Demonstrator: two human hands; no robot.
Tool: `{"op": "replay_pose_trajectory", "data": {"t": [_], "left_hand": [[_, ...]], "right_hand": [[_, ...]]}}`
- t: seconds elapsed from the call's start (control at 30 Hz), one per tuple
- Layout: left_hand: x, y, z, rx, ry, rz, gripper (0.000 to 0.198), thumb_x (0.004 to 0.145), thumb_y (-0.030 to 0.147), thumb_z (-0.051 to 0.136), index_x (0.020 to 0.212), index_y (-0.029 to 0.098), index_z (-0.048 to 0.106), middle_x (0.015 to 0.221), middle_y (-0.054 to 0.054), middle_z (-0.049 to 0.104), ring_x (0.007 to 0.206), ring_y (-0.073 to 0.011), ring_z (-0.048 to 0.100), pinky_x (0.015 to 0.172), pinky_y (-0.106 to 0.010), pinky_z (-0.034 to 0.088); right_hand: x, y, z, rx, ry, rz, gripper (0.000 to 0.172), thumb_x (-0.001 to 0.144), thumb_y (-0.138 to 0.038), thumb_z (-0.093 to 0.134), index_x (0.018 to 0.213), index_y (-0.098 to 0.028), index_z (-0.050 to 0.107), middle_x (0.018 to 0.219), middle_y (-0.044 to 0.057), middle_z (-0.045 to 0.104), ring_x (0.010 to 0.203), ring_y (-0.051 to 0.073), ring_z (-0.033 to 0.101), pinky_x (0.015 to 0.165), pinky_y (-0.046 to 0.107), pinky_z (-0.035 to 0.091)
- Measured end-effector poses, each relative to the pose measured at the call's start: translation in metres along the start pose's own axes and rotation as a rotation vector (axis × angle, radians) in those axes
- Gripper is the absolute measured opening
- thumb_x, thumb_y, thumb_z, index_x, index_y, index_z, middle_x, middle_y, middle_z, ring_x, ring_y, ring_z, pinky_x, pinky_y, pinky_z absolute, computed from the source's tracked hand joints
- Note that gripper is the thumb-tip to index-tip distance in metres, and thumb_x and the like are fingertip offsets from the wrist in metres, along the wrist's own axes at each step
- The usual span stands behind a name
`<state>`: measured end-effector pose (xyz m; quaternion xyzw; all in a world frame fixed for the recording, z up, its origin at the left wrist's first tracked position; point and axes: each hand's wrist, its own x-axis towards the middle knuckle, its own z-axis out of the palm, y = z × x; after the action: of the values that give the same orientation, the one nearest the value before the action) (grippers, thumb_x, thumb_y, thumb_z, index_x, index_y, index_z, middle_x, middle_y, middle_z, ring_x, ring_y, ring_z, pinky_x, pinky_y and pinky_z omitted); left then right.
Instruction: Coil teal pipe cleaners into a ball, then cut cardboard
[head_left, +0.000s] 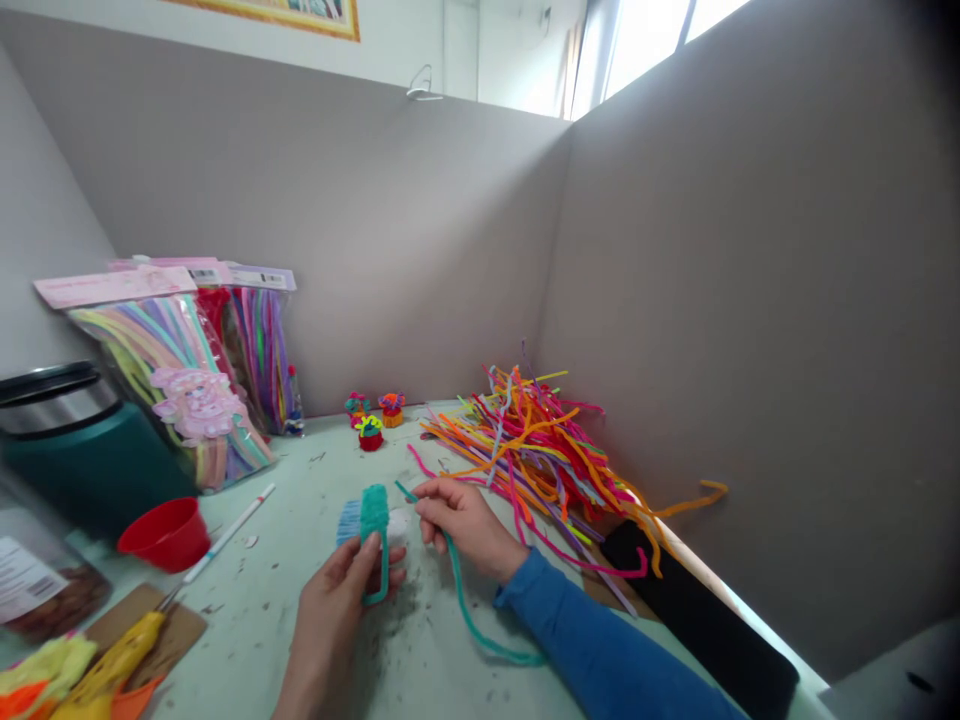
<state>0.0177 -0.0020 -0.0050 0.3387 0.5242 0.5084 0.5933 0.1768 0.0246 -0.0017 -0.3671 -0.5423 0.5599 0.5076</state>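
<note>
My left hand [341, 580] grips a small teal pipe-cleaner piece [374, 510] between thumb and fingers. Its upper part is a thick fuzzy block, and a thin teal loop runs down from it across the fingers. Blue strands [349, 522] stick out on its left; whether they are joined to it I cannot tell. To the right, my right hand [465, 525] pinches a loose teal pipe cleaner [469, 620]. One short end points toward the teal piece without touching it, while the long tail curves down beside my blue sleeve.
A tangled pile of colourful pipe cleaners [525, 440] lies at the right, near a black flat object [697, 620]. Three small pipe-cleaner figures [370, 434] stand at the back. Leftward are packaged pipe cleaners [172, 370], a teal bottle [90, 460], a red cup [169, 535], a white pen [229, 533] and a yellow-handled tool [112, 665].
</note>
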Motion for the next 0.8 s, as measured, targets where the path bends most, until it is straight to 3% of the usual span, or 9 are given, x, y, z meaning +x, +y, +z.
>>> {"op": "replay_pose_trajectory", "data": {"t": [0.2,0.37,0.53,0.8], "left_hand": [[-0.002,0.008,-0.002,-0.018,0.036,0.01,0.042,0.061,0.036,0.073,0.092,0.012,0.061,0.065,-0.006,0.069,0.054,-0.0159,0.064,0.057,-0.026,0.05],[-0.001,0.009,-0.005,-0.043,0.065,0.051,0.039,0.059,0.035,0.074,0.088,0.012,0.063,0.07,-0.005,0.07,0.057,-0.015,0.063,0.058,-0.024,0.049],[0.001,0.006,-0.008,-0.054,0.047,0.134,0.032,0.058,0.035,0.073,0.077,0.012,0.063,0.054,0.001,0.062,0.047,-0.011,0.056,0.051,-0.021,0.043],[0.001,0.004,-0.005,-0.083,0.047,0.152,0.034,0.063,0.035,0.07,0.088,0.013,0.061,0.058,-0.002,0.065,0.053,-0.0142,0.061,0.053,-0.022,0.044]], "right_hand": [[0.006,-0.023,0.013,-0.014,-0.057,0.025,0.019,0.074,-0.031,0.06,0.083,-0.015,0.059,0.058,-0.005,0.056,0.04,0.004,0.042,0.039,0.017,0.031],[0.009,-0.034,0.025,-0.03,-0.148,0.112,0.016,0.073,-0.026,0.059,0.086,-0.017,0.06,0.057,-0.006,0.054,0.039,0.003,0.035,0.037,0.016,0.025],[0.003,-0.022,0.038,-0.182,-0.134,0.019,0.017,0.074,-0.032,0.061,0.07,-0.015,0.062,0.059,-0.003,0.059,0.057,0.01,0.055,0.059,0.022,0.043],[0.006,0.001,0.038,-0.36,0.031,-0.011,0.017,0.075,-0.032,0.058,0.068,-0.016,0.06,0.061,-0.001,0.063,0.062,0.014,0.059,0.064,0.025,0.045]]}}
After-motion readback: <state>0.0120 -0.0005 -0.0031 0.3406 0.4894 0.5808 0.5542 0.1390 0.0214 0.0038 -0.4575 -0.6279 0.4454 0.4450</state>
